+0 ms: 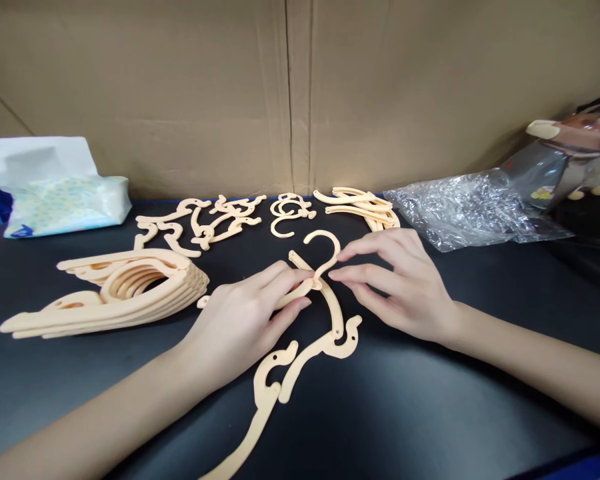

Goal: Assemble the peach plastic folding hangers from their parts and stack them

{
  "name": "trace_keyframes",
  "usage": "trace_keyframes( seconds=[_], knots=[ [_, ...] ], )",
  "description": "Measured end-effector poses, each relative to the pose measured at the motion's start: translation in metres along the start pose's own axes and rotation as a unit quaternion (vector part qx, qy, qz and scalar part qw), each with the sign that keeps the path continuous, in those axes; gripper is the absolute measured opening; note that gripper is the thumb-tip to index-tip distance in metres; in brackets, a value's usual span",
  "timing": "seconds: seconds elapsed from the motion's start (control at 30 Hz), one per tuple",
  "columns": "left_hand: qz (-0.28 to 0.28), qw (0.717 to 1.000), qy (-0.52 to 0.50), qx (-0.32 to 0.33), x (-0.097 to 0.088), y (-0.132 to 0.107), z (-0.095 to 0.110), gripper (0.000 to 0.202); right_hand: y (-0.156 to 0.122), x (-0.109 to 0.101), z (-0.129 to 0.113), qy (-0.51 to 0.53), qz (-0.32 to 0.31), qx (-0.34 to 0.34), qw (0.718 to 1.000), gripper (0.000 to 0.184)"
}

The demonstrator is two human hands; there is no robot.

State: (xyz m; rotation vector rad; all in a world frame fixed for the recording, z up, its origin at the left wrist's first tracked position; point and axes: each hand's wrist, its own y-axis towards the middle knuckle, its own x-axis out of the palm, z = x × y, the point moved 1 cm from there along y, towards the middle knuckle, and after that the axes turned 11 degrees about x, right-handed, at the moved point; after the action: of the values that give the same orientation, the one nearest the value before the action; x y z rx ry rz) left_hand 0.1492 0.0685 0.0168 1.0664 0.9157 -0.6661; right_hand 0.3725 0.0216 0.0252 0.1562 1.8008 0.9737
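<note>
My left hand [247, 310] pinches a curved cream plastic hanger arm [296, 293] between thumb and fingers. A cream hanger hook [325, 241] stands up from the joint at that arm's end. My right hand [397, 283] has its fingertips at the lower part of the hook, its fingers slightly spread. Below the joint, another curved hanger arm [333, 307] runs down toward me. Notched end pieces [347, 343] and a long hanger arm [253, 430] lie in front of my hands. My left fingers partly hide the piece they hold.
Folded hangers lie in a stack [145, 293] at left. Loose notched pieces [227, 217], hooks [290, 210] and hanger arms [357, 203] lie along the back. A tissue pack [70, 203] is far left; a crinkled clear bag [470, 207] and plush toy [580, 143] are at right. Cardboard [190, 87] stands behind.
</note>
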Motion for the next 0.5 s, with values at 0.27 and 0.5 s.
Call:
trace_keyframes(
  seconds=[0.27, 0.5],
  knots=[
    [0.050, 0.969, -0.147, -0.191, -0.001, 0.003, -0.012, 0.030, 0.001, 0.002, -0.002, 0.000, -0.191, -0.068, 0.979, 0.031],
    [0.035, 0.937, -0.221, -0.269, -0.003, 0.000, -0.012, 0.036, 0.004, -0.003, 0.003, -0.004, -0.218, 0.004, 0.976, 0.025]
  ],
)
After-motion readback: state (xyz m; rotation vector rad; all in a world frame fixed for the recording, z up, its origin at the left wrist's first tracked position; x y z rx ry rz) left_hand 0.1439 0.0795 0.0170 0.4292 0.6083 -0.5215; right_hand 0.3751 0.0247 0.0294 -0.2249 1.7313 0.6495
